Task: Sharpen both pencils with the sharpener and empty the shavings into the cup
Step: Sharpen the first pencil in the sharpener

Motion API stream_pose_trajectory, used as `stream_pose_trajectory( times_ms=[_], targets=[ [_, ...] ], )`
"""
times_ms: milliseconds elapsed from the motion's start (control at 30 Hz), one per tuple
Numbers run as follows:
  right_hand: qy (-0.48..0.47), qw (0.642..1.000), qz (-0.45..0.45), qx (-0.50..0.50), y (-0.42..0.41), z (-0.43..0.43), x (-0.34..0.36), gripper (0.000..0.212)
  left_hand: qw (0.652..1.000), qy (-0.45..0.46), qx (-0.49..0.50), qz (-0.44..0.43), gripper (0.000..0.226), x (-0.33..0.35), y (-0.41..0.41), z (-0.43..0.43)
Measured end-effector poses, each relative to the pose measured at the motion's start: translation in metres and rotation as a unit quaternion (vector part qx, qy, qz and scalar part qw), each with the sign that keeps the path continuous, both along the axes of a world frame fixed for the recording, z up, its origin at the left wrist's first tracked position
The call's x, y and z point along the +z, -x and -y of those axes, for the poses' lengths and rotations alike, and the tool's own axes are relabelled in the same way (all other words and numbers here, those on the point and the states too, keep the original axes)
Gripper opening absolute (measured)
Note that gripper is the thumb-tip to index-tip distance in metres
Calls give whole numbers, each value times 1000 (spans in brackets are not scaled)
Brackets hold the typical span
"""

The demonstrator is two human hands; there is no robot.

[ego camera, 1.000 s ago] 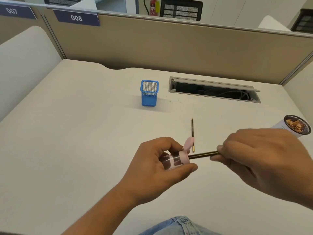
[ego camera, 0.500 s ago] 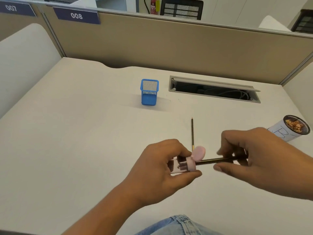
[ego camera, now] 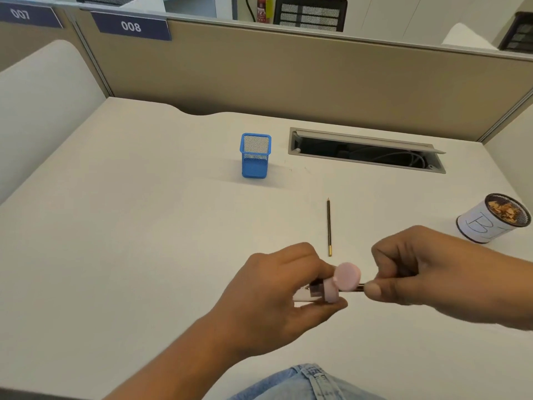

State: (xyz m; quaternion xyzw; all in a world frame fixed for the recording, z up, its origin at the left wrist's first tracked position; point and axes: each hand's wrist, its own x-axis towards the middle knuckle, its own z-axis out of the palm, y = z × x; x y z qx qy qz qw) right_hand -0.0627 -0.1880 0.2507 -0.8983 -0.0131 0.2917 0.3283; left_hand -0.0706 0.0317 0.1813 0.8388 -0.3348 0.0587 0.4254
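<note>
My left hand (ego camera: 277,287) grips a pink sharpener (ego camera: 331,290) with a clear shavings barrel and its round pink lid flipped up. My right hand (ego camera: 427,269) pinches a dark pencil (ego camera: 360,286) whose tip is pushed into the sharpener; most of that pencil is hidden by my fingers. A second dark pencil (ego camera: 328,226) with a gold end lies on the desk just beyond my hands, pointing away from me. A white cup (ego camera: 484,223) marked "B", with shavings inside, stands at the right, past my right hand.
A blue mesh pen holder (ego camera: 255,155) stands at mid-desk. An open cable tray (ego camera: 366,153) is cut into the desk behind it. Beige partition walls close the desk's far side and both sides. My denim-clad knee (ego camera: 305,382) shows at the near edge.
My right hand has slid along the pencil toward the sharpener and rolled, so less pencil shows between my hands. The sharpener's lid now faces up more. The loose pencil and cup stayed put.
</note>
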Motion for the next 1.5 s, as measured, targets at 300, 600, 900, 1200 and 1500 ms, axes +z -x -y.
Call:
stream_pose_trajectory(
  times_ms=[300,600,900,1200,1500],
  targets=[
    [164,848,439,249,0,9,4,17,960,107,46,-255,21,13,-3,-3],
    [169,767,550,285,7,9,-4,31,960,138,44,-239,22,12,-2,-4],
    [83,990,105,45,-2,-3,13,32,995,66,29,-67,26,2,-5,1],
    [216,717,571,336,0,11,2,25,907,197,36,-370,18,17,-5,4],
    [34,996,74,25,-8,-4,15,30,999,31,13,-11,25,8,-10,1]
  ],
)
